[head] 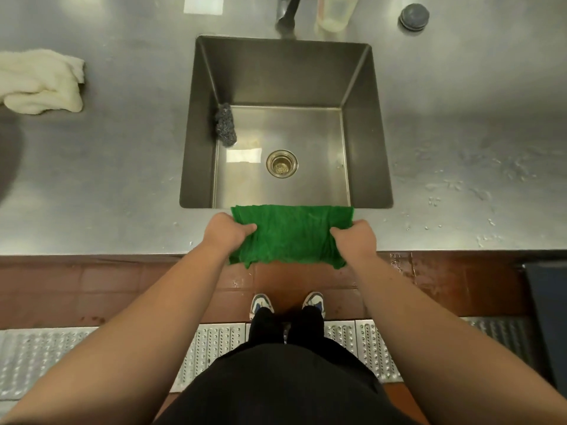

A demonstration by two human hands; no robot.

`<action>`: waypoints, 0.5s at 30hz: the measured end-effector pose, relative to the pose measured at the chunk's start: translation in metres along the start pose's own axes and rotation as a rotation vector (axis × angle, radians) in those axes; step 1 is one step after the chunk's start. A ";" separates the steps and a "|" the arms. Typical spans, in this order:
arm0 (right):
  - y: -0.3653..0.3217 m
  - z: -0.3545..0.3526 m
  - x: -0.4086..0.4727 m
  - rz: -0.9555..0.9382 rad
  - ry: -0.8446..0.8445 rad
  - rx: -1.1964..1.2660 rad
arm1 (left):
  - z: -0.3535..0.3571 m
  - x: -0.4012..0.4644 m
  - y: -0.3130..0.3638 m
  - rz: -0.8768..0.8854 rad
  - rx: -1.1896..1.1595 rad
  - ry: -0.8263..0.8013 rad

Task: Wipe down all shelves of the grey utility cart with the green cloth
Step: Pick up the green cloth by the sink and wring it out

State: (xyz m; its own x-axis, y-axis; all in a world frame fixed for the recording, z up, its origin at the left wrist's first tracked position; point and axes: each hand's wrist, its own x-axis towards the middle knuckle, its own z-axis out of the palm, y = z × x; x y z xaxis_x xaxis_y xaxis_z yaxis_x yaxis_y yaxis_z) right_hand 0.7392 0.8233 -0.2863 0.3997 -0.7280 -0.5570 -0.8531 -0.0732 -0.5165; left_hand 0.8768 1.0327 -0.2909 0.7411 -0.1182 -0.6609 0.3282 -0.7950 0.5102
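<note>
A long steel counter (pixel 122 179) fills the upper part of the view, dull and smeared, with a red-brown tile floor (pixel 153 289) below its front edge and perforated metal grating (pixel 46 357) running across the floor nearer the person. At the far left a crumpled white towel (pixel 40 81) lies on the counter, well apart from everything else, with bare steel all around it. In the middle a square sink (pixel 199 133) is sunk into the counter; a dark scrubber (pixel 225 125) leans in its back left corner and the drain (pixel 281 163) sits near the centre of the basin floor. Behind the sink a dark faucet base (pixel 287 16) and a pale bottle (pixel 336 12) stand near the top edge, and a round dark plug (pixel 413 16) rests further right. The cloth (pixel 291 234) is stretched flat over the counter's front strip, its far edge at the sink's near rim and its near edge hanging past the counter's lip. The left hand (pixel 225 233) is closed on the cloth's left side, the right hand (pixel 356 239) closed on its right side, both bunching the fabric. To the right the counter is speckled with water drops (pixel 460 191) but otherwise open. Two shoes (pixel 260 305) stand on the tile just short of the counter.
</note>
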 end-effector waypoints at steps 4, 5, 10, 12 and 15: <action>-0.002 -0.007 -0.004 0.017 -0.018 0.161 | -0.003 0.000 -0.008 0.016 -0.205 -0.018; -0.002 -0.011 -0.008 0.054 -0.020 0.272 | -0.007 -0.002 -0.011 0.033 -0.268 -0.019; 0.003 -0.036 -0.031 0.016 0.039 0.592 | -0.022 -0.025 -0.005 0.243 -0.444 -0.062; 0.007 -0.048 -0.041 -0.059 0.111 0.631 | -0.027 -0.036 0.006 0.353 -0.478 -0.099; 0.017 -0.071 -0.058 -0.120 0.175 0.698 | -0.030 -0.055 0.028 0.432 -0.514 -0.136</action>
State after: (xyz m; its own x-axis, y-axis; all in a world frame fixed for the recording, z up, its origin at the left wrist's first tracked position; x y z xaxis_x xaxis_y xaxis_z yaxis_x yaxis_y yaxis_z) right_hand 0.6779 0.8160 -0.2170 0.3681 -0.8449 -0.3882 -0.3706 0.2496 -0.8946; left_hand 0.8627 1.0347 -0.2238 0.7987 -0.4617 -0.3858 0.2812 -0.2805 0.9177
